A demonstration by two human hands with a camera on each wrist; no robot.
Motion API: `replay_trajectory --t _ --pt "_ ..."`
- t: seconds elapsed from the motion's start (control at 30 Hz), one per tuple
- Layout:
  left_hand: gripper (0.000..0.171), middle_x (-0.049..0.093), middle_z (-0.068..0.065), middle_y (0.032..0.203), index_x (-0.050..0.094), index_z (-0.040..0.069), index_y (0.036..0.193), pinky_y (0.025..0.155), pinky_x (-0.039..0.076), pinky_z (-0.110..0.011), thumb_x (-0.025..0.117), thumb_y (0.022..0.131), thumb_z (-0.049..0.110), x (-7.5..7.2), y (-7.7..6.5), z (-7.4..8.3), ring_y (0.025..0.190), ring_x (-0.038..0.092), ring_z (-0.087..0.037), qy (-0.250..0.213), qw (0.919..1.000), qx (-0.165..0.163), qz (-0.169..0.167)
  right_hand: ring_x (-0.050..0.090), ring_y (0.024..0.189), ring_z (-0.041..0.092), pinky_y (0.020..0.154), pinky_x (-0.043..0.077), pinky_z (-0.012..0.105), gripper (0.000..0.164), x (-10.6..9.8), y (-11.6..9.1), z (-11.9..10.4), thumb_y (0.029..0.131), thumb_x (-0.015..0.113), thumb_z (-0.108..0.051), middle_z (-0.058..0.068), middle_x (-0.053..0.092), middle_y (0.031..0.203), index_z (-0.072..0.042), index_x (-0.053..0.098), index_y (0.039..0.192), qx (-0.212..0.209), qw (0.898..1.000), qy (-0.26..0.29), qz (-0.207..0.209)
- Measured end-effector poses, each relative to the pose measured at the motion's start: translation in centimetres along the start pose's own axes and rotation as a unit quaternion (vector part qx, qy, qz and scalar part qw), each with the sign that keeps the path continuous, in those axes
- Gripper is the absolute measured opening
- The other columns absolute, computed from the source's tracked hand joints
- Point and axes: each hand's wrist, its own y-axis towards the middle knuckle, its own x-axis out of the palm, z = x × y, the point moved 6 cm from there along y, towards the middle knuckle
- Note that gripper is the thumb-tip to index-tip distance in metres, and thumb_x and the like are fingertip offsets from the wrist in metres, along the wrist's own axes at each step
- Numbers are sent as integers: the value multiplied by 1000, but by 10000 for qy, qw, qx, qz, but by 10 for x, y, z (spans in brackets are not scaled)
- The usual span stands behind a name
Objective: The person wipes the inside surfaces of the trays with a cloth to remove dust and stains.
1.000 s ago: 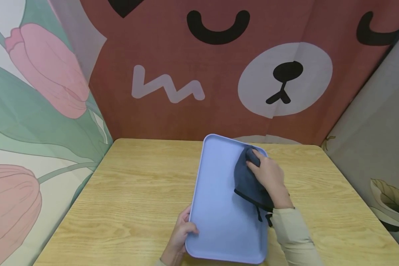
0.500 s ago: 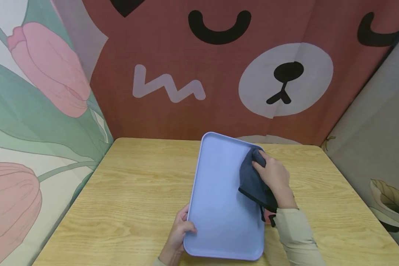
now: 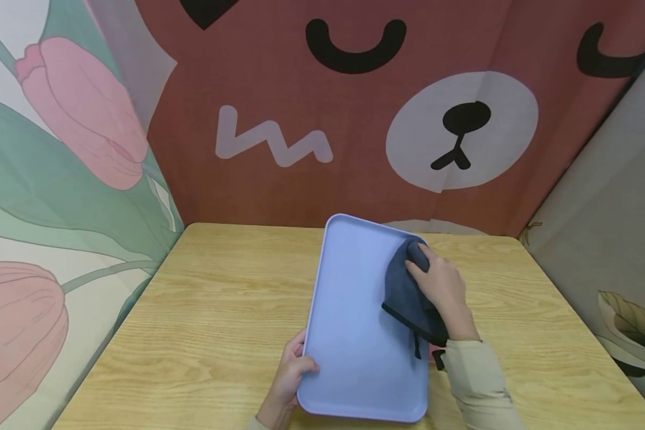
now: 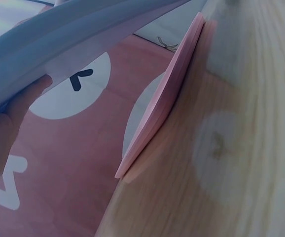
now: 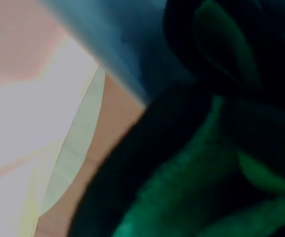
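Observation:
A periwinkle-blue rectangular tray [image 3: 355, 346] is held up tilted over the table. My left hand [image 3: 289, 373] grips its lower left edge, thumb over the rim; in the left wrist view, fingers of that hand [image 4: 4, 123] reach the tray's underside [image 4: 78, 44]. Bunched in my right hand [image 3: 445, 289] is a dark grey-blue cloth [image 3: 400, 292] with black edging and dangling black ties, lying against the upper right part of the tray's inner face. Close up in the right wrist view, the cloth [image 5: 172, 173] looks dark and green and is blurred.
Below the tray, a flat pink plate-like thing [image 4: 164, 98] lies on the wooden table [image 3: 215, 310]; only a sliver shows in the head view. Behind the table hangs a brown bear-print curtain [image 3: 355, 179], with printed curtains on both sides.
The cloth and my right hand have shifted slightly right along the tray, then a touch back left. The tray has moved a little left, and a pink sliver now shows beside it.

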Motion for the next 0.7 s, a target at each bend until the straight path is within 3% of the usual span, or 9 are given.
replay_trajectory --t 0.23,0.57,0.7 --pt "74 65 2 104 21 -21 132 86 46 -27 39 60 -16 1 0 1 99 59 -15 -13 10000 51 -72 52 92 40 59 45 41 59 1 -1 -5 90 52 -35 32 41 131 -4 37 139 -87 9999 127 -11" --pt "76 65 0 105 22 -21 133 86 46 -28 39 59 -16 4 0 3 100 59 -15 -53 9999 52 -129 51 100 42 73 46 51 58 4 -4 -13 91 51 -34 32 41 131 -3 37 138 -237 9992 303 72" --pt "78 64 -1 109 22 -20 134 89 45 -30 40 58 -16 6 0 3 104 58 -17 -53 9998 5 -190 51 99 42 72 47 51 57 4 -5 -19 91 52 -33 31 42 131 -3 38 138 -335 9988 344 95"
